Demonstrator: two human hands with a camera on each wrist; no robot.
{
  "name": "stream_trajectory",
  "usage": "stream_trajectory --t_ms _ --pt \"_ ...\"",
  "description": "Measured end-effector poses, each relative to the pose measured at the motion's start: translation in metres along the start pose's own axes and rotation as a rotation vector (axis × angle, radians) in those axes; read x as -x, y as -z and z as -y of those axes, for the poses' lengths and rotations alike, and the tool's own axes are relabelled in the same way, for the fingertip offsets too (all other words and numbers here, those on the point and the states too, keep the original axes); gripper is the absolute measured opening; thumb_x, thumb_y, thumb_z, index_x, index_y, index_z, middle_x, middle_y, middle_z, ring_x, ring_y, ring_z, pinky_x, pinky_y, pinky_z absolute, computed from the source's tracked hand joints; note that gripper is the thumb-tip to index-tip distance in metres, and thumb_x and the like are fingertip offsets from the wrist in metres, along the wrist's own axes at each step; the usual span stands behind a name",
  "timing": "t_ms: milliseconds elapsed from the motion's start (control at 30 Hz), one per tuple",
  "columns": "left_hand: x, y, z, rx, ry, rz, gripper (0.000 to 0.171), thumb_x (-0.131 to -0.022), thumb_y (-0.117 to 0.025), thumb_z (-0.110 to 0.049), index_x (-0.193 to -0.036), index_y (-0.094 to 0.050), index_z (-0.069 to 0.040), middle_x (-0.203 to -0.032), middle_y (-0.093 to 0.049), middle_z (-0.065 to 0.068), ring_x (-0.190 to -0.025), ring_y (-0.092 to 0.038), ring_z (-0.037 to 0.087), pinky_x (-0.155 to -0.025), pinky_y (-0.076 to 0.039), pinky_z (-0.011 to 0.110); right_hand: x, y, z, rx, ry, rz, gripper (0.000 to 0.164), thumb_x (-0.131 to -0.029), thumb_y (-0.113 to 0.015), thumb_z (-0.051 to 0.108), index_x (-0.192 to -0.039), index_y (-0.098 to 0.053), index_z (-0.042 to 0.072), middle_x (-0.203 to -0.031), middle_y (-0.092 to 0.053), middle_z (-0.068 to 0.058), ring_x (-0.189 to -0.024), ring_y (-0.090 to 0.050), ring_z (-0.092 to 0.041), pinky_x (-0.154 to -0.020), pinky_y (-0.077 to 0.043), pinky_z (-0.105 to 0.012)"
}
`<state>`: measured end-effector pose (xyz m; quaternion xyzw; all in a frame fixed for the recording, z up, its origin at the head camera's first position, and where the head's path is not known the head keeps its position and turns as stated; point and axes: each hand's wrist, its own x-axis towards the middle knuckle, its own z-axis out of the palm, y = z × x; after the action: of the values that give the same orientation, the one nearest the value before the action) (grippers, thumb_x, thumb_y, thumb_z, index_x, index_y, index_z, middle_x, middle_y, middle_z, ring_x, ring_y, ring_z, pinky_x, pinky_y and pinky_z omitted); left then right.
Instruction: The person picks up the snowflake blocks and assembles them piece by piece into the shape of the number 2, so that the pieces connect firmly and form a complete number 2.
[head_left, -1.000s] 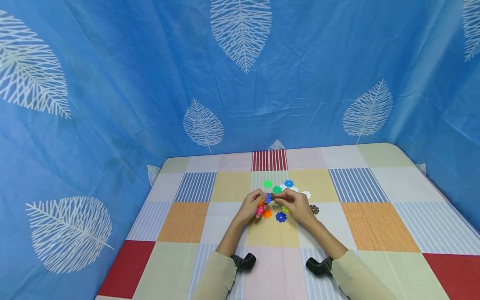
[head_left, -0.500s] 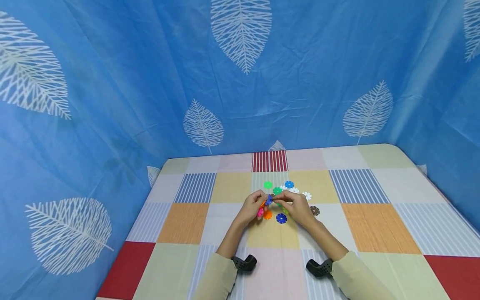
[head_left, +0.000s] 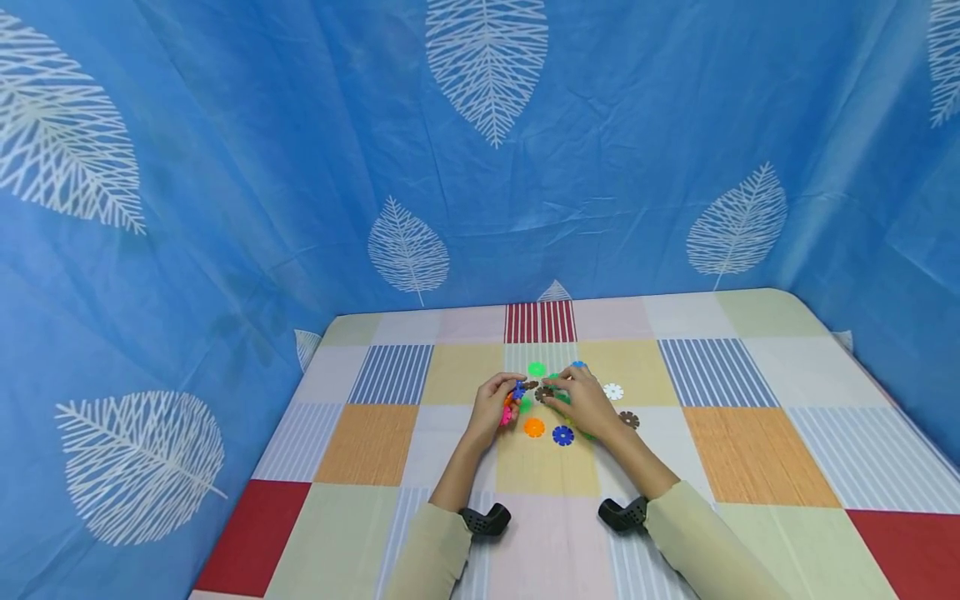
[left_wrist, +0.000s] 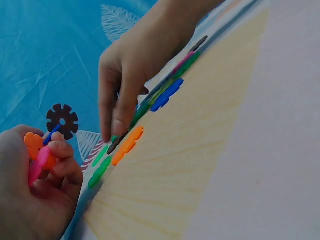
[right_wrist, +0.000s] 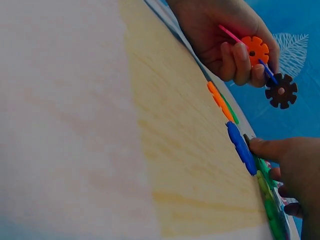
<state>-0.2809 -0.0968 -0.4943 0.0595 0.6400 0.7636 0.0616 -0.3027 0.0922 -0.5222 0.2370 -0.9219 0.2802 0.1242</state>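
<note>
My left hand (head_left: 491, 408) grips a small chain of notched plastic discs. In it are a pink disc (left_wrist: 37, 169), an orange disc (right_wrist: 260, 44), a blue disc (left_wrist: 48, 138) seen edge-on, and a brown disc (right_wrist: 282, 103) that sticks out at the end. My right hand (head_left: 588, 407) is low over the table to the right, thumb and forefinger apart at a second brown disc (head_left: 543, 398) lying there. Its fingertips come right to that disc's edge. Some discs under the right palm are partly hidden.
Loose discs lie around the hands on the patchwork tablecloth (head_left: 551, 533): orange (head_left: 534, 427), dark blue (head_left: 562, 436), light green (head_left: 536, 368), white (head_left: 613, 391) and brown (head_left: 630, 420). A blue leaf-patterned curtain (head_left: 600, 167) stands behind the table.
The right hand has let go of the brown disc, now on the chain's end, and moved down to another brown disc. My left hand has drawn slightly left with the chain.
</note>
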Motion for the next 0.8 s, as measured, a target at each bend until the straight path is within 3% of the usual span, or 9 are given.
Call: stream_trajectory --t_ms 100,167,300,433,500,633,800 --pt "0.000 -0.001 0.000 0.001 0.005 -0.003 0.026 -0.096 -0.044 -0.005 -0.108 -0.052 0.016 -0.073 -0.051 0.009 -0.045 -0.043 0.006 -0.040 -0.037 0.015 -0.001 -0.003 -0.002 -0.016 -0.019 -0.014 0.030 -0.081 -0.072 0.027 -0.105 -0.068 0.009 -0.093 -0.055 -0.005 -0.089 -0.046 -0.021 -0.076 -0.042 -0.038" --pt "0.000 -0.001 0.000 -0.001 0.006 -0.006 0.025 -0.096 -0.045 -0.005 -0.107 -0.053 0.017 -0.074 -0.052 0.010 -0.044 -0.042 0.007 -0.040 -0.036 0.015 -0.001 -0.005 -0.002 -0.102 -0.054 -0.041 0.024 -0.080 -0.073 0.022 -0.099 -0.066 0.009 -0.087 -0.056 -0.002 -0.083 -0.049 -0.019 -0.073 -0.044 -0.035" --pt "0.000 -0.001 0.000 -0.009 0.009 -0.014 0.024 -0.095 -0.047 -0.004 -0.105 -0.053 0.017 -0.074 -0.051 0.011 -0.044 -0.042 0.007 -0.039 -0.035 0.015 0.002 -0.005 0.002 -0.396 -0.159 -0.119 0.019 -0.080 -0.072 0.013 -0.091 -0.058 0.007 -0.077 -0.063 -0.001 -0.069 -0.056 -0.014 -0.064 -0.049 -0.027" --pt "0.000 -0.002 0.001 -0.026 0.002 -0.015 0.024 -0.095 -0.047 -0.005 -0.102 -0.054 0.017 -0.070 -0.050 0.009 -0.042 -0.040 0.007 -0.038 -0.034 0.016 0.008 -0.002 0.008 -0.708 -0.240 -0.159 0.020 -0.084 -0.068 0.011 -0.096 -0.055 0.002 -0.074 -0.066 -0.011 -0.062 -0.062 -0.019 -0.056 -0.053 -0.027" --pt "0.000 -0.002 0.001 -0.042 -0.001 -0.011 0.023 -0.095 -0.048 -0.005 -0.100 -0.054 0.017 -0.067 -0.050 0.006 -0.042 -0.040 0.007 -0.038 -0.033 0.016 0.010 0.000 0.011 -0.805 -0.259 -0.153 0.023 -0.085 -0.067 0.011 -0.101 -0.055 0.000 -0.074 -0.067 -0.014 -0.061 -0.064 -0.023 -0.055 -0.054 -0.030" --pt "0.002 -0.003 0.001 -0.065 -0.008 -0.003 0.023 -0.094 -0.048 -0.005 -0.098 -0.056 0.016 -0.065 -0.049 0.004 -0.042 -0.039 0.006 -0.038 -0.033 0.016 0.013 0.002 0.015 -0.892 -0.262 -0.138 0.029 -0.086 -0.066 0.010 -0.108 -0.055 -0.005 -0.077 -0.066 -0.018 -0.064 -0.065 -0.028 -0.057 -0.055 -0.034" --pt "0.002 -0.003 0.002 -0.074 -0.012 0.010 0.022 -0.094 -0.049 -0.005 -0.098 -0.056 0.015 -0.066 -0.050 0.005 -0.041 -0.038 0.006 -0.037 -0.032 0.015 0.014 0.003 0.016 -0.894 -0.260 -0.144 0.030 -0.086 -0.065 0.010 -0.109 -0.056 -0.006 -0.078 -0.066 -0.019 -0.066 -0.065 -0.029 -0.057 -0.055 -0.034"
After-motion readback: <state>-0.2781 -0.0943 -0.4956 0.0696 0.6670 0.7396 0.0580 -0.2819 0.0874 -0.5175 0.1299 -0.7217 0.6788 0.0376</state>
